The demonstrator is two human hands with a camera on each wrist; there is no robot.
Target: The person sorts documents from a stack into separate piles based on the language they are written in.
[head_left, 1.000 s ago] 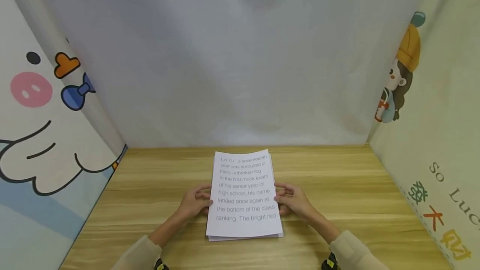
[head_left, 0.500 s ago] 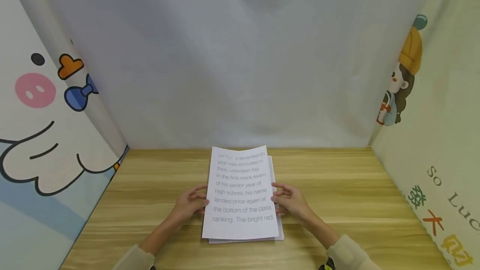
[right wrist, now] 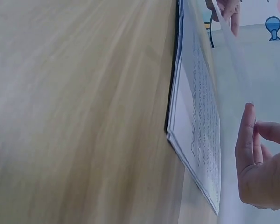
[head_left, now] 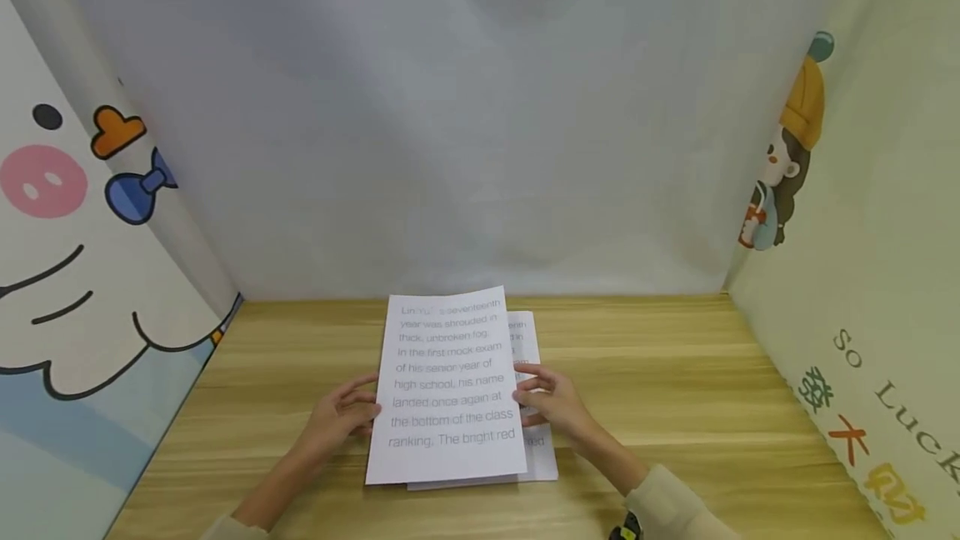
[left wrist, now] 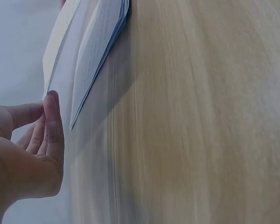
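A white printed sheet of paper is lifted above a stack of similar sheets. My left hand pinches its left edge between thumb and fingers, while my right hand pinches the right edge. In the left wrist view the sheet hangs from the thumb and fingertips, a gap away from the stack on the table. From the right wrist the raised sheet is seen almost edge-on, and the stack lies flat with several layers and a dark bottom layer.
The wooden table extends on both sides of the paper. A grey-white backdrop stands at its far edge. Printed cartoon panels rise at the left and right.
Both hands have raised the top sheet off the stack and carried it to the left. More of the stack's right side now shows; the view has also shifted slightly.
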